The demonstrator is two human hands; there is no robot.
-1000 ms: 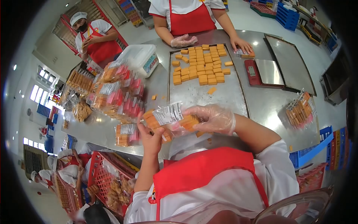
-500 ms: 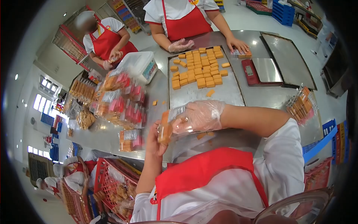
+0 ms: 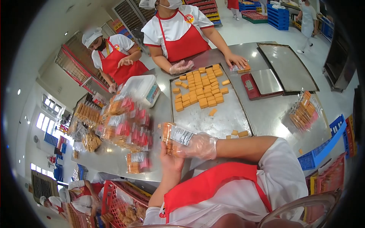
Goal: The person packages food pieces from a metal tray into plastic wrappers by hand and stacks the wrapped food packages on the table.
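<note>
A clear plastic pack of orange biscuit-like pieces with a white printed label is between my hands, above the near edge of the steel table. My bare left hand grips its lower left side from below, fingers wrapped round it. My right hand, in a clear plastic glove, is closed on the pack's right end; some of its fingers are hidden behind the plastic. Just beyond lies a metal tray bearing many loose orange blocks. Several small pieces rest near my right wrist.
Filled packs are piled on the left, beside a white tub. A red scale, another tray and a pack are at right. Across the table, a co-worker's hand rests on a pack; another person stands left.
The pack has turned, so its label now faces up towards me. My view has tilted up. The co-worker at far left has moved their hands apart.
</note>
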